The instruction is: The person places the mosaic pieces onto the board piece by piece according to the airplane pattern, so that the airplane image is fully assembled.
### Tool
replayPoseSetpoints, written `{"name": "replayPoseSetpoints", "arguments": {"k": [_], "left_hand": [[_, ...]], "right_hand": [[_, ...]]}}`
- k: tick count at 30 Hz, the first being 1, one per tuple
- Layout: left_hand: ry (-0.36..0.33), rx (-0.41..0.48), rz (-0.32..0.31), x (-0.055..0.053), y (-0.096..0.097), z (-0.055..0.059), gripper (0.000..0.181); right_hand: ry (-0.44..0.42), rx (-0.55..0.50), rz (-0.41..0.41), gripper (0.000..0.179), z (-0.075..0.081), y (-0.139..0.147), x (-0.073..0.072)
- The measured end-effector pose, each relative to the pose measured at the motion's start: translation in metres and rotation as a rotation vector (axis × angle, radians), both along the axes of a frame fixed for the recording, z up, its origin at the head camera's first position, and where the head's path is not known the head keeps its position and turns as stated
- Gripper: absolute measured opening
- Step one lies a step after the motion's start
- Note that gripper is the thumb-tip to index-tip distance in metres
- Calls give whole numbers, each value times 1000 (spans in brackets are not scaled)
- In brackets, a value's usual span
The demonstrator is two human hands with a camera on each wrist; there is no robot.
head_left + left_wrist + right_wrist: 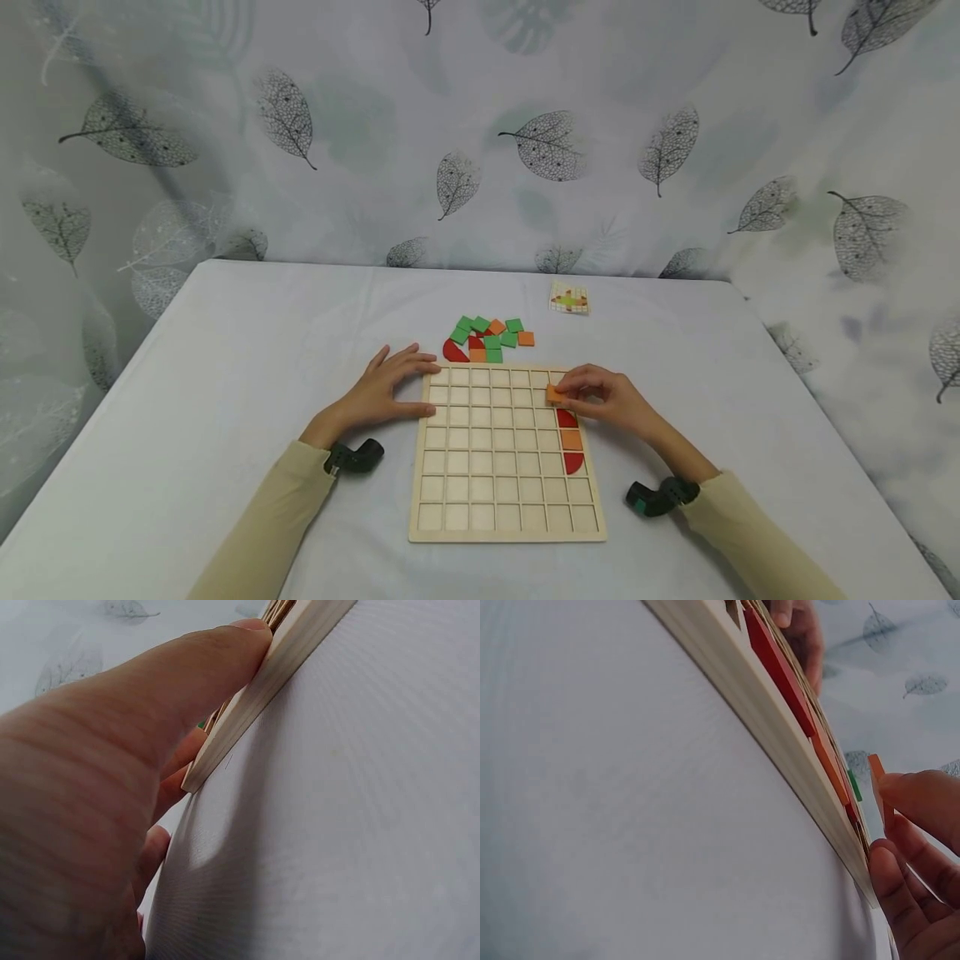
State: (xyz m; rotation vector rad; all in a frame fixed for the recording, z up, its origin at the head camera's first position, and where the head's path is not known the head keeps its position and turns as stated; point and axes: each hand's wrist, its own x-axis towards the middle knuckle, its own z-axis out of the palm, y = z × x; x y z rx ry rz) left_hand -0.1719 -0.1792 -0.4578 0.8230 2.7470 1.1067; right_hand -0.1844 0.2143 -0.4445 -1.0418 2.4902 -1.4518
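Note:
A wooden grid board [506, 536] lies on the white table. My left hand [378, 394] rests at its upper left corner, thumb on the left edge and fingers spread toward the top rim. Over the upper right cells, my right hand [609, 402] pinches an orange square tile [553, 395] between thumb and fingers; in the right wrist view the orange tile [877, 780] is tilted above the board's edge. Below it in the rightmost column sit a red rounded piece [566, 419], an orange square [572, 439] and another red rounded piece [573, 462].
Beyond the board's top edge lies a loose pile of green tiles [492, 342], orange tiles [526, 339] and red pieces [454, 351]. A small pattern card [568, 298] lies near the table's far edge. A leaf-printed cloth [360, 125] hangs behind.

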Motion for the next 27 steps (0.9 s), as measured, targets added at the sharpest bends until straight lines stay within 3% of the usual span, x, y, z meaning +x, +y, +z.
{"name": "replayPoseSetpoints", "arguments": {"k": [13, 21, 27], "left_hand": [[12, 5, -4, 0, -1, -4, 56], [-5, 3, 0, 1, 0, -1, 56], [-3, 3, 0, 1, 1, 0, 57]], "right_hand": [[37, 60, 40, 25, -2, 5, 10], [-37, 75, 51, 20, 2, 8, 17], [-61, 74, 111, 20, 2, 9, 20]]}}
